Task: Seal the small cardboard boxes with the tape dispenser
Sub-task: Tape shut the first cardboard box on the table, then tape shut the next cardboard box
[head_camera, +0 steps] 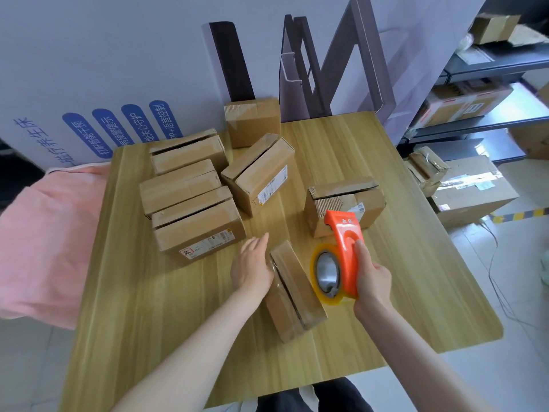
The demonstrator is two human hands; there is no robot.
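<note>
A small cardboard box lies on the wooden table right in front of me, its top seam running away from me. My left hand rests flat against the box's left side, fingers extended. My right hand grips the orange tape dispenser, which holds a roll of yellowish tape and hovers just right of the box. Several other small boxes lie at the table's left and back. One box with its flap ajar sits behind the dispenser.
A pink cloth lies off the table's left edge. A white printed board and dark frames lean against the wall behind. Shelves with cartons and boxes on the floor stand to the right.
</note>
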